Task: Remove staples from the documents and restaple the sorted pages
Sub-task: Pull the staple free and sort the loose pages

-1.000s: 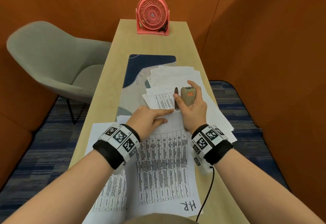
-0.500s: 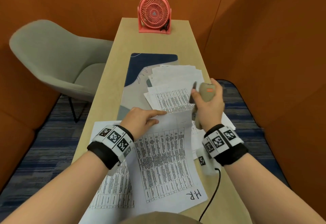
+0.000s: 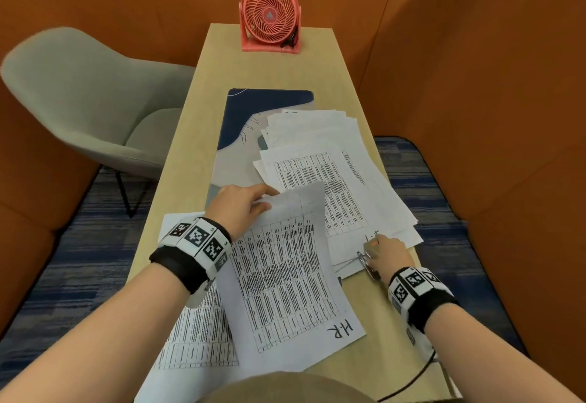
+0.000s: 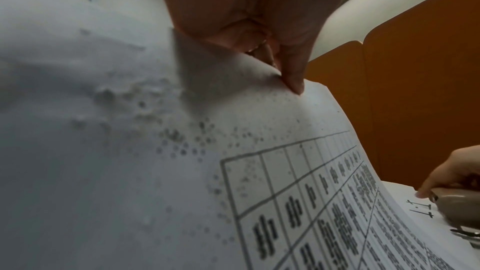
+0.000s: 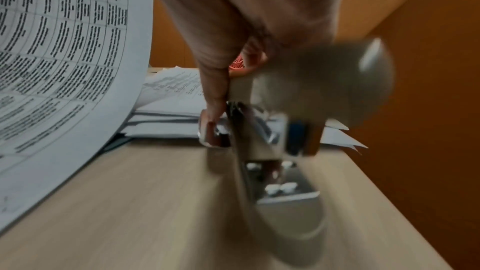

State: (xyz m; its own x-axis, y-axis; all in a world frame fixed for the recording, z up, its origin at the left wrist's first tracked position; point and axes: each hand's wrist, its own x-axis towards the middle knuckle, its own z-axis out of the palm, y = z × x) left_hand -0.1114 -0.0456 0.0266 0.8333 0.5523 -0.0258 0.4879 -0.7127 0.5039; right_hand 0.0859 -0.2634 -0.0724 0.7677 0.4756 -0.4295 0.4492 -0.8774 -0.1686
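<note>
A printed document marked "H.R" point(image 3: 285, 269) lies in front of me on the wooden desk point(image 3: 276, 69). My left hand point(image 3: 244, 203) pinches its far corner and lifts it, so the sheet curves upward point(image 4: 259, 130). My right hand point(image 3: 388, 253) grips a beige stapler point(image 3: 369, 255) low at the desk's right edge, beside the near corner of a paper stack point(image 3: 333, 180). In the right wrist view the stapler point(image 5: 298, 130) is blurred, its metal base just above the desk top point(image 5: 130, 202). Handwritten letters show on the stack by the stapler point(image 4: 457, 204).
A coral desk fan point(image 3: 269, 19) stands at the desk's far end. A blue and grey desk mat point(image 3: 241, 136) lies under the papers. More printed sheets point(image 3: 196, 339) lie under my left forearm. A grey chair point(image 3: 85, 101) stands left; orange walls enclose the desk.
My right hand carried the stapler from the document's top corner to the right and down to the desk edge. My left hand went from pressing the page flat to lifting its corner.
</note>
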